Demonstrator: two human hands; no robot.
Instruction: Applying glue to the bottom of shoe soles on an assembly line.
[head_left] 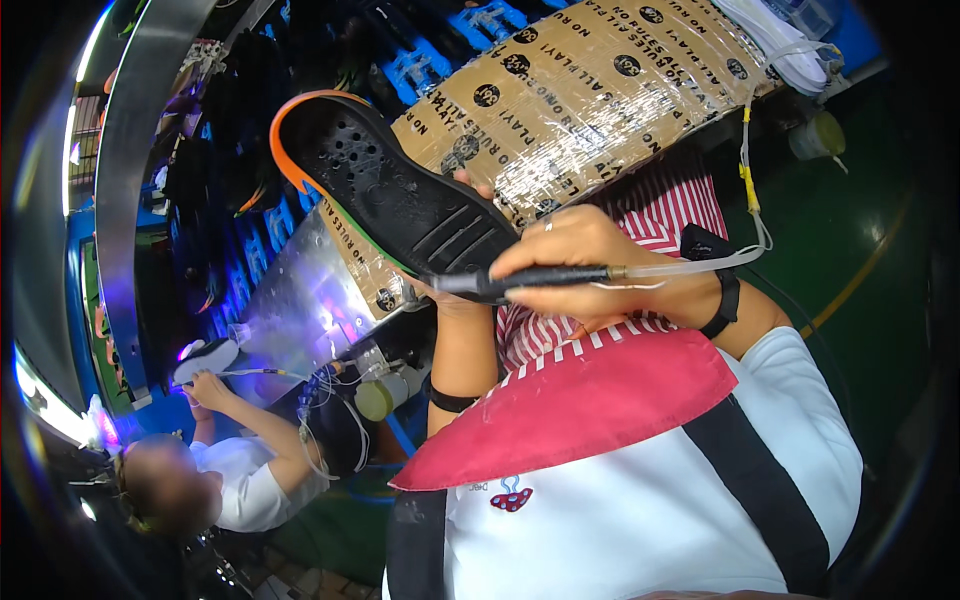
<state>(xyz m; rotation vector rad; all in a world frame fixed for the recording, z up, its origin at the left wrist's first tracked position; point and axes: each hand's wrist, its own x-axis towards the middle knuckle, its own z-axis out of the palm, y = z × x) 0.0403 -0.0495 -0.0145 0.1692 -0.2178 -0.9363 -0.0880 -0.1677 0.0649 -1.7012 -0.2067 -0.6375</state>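
Note:
A black shoe sole with an orange and green edge lies tilted in front of me, its hollow inner face up. My left hand is closed round its near end from beneath, most of the palm hidden by the sole. My right hand grips a brush with a dark handle, fed by a clear tube. The grey tip of the brush lies against the sole's near edge, beside my left hand.
A cardboard-covered work surface stretches beyond the sole. Blue racks with dark items run behind it. White shoe parts lie at the far right. At lower left, a co-worker holds another sole.

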